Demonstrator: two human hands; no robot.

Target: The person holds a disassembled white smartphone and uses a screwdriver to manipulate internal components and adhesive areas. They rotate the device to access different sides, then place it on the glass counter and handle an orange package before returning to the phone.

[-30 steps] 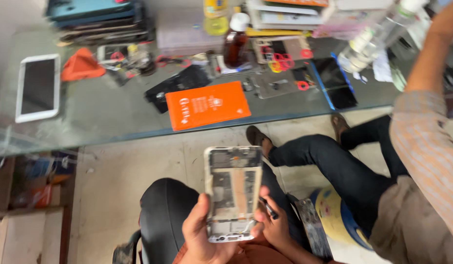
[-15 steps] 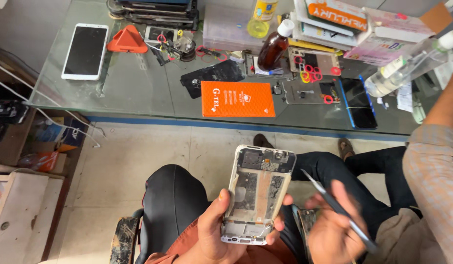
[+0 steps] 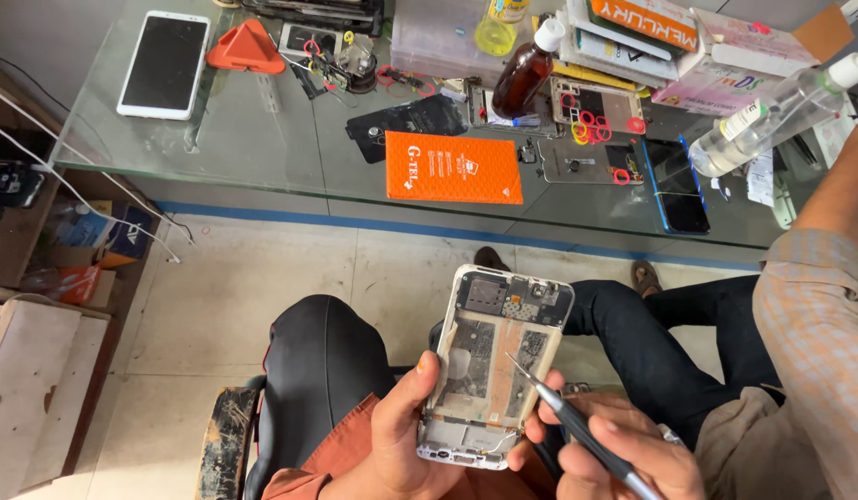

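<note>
My left hand [image 3: 401, 443] grips an opened white phone frame [image 3: 496, 363] from its left side, with the bare inside facing up. My right hand [image 3: 623, 449] holds a thin dark tool [image 3: 577, 423] like a pen, and its metal tip rests on the middle of the phone's inside. Both hands are low in the view, above my lap and a black stool seat [image 3: 323, 370].
A glass-topped table [image 3: 253, 139] spans the top, carrying a white phone [image 3: 163, 65], an orange triangular piece [image 3: 246, 46], an orange flat packet [image 3: 452, 168], a brown bottle [image 3: 526, 74] and several phone parts. Another person's arm [image 3: 818, 306] and dark-trousered legs [image 3: 670, 343] sit at right.
The view has shifted so the table appears higher and further right. My right hand has brought the tool's tip onto the phone's inside.
</note>
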